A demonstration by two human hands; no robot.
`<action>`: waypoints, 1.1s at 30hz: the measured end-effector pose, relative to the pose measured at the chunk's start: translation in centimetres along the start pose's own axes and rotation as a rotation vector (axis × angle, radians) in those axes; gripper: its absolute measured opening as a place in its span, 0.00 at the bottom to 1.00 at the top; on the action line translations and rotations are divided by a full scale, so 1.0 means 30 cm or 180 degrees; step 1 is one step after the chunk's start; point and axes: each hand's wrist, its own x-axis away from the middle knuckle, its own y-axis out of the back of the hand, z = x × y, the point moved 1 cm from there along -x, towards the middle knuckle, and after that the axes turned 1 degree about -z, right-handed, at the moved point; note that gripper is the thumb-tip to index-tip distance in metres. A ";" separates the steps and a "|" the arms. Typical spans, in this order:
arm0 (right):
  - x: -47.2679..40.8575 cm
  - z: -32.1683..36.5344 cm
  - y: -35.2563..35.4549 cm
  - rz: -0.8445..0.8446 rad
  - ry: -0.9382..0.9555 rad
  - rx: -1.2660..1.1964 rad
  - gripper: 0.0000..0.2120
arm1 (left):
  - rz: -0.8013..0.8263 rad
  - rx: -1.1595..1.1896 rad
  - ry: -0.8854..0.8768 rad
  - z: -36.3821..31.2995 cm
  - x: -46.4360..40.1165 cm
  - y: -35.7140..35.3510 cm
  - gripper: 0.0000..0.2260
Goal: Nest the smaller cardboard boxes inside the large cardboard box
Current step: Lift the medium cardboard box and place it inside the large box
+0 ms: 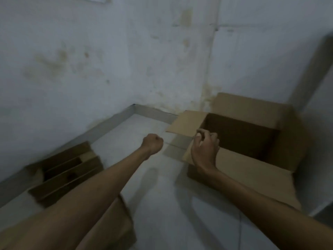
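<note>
On the floor at the near left, the smaller cardboard boxes (66, 170) are sitting open against the wall; they look light and stiff, best taken by opposite walls, not the floppy flaps. The left hand (152, 143) is hanging over bare floor, curled into an empty fist. At the right, the right hand (204, 152) is hovering at the large cardboard box (252, 141), fingers (201, 135) loosely curled beside its left flap; whether they touch is unclear.

The large cardboard box (252, 141) sits open on the floor, flaps spread, inside dark. Well left of it lies a smaller cardboard box (66, 172), open; another (115, 224) nearer, mostly hidden.
</note>
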 end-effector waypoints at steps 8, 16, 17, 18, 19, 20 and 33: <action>0.329 0.167 -0.486 0.2302 -0.0603 -0.0291 0.23 | -0.0759 -0.1123 -0.0170 0.527 0.293 0.447 0.08; 0.552 0.350 -0.709 0.3698 0.0687 0.0862 0.44 | -0.1150 -0.1937 0.0418 0.921 0.541 0.873 0.15; 0.558 0.350 -0.722 0.3665 0.0928 0.1000 0.41 | -0.0873 -0.2139 0.0535 0.963 0.568 0.877 0.19; 0.564 0.346 -0.729 0.3646 0.1064 0.1124 0.40 | -0.0639 -0.2340 0.0628 0.998 0.591 0.868 0.22; 0.569 0.342 -0.734 0.3652 0.1152 0.1213 0.39 | -0.0474 -0.2464 0.0701 1.024 0.613 0.850 0.24; 0.571 0.337 -0.739 0.3663 0.1217 0.1239 0.35 | -0.0375 -0.2540 0.0734 1.042 0.631 0.831 0.25; 0.384 0.216 -0.631 0.3092 0.1182 0.1398 0.20 | -0.0077 -0.4087 -0.0846 0.959 0.516 0.795 0.16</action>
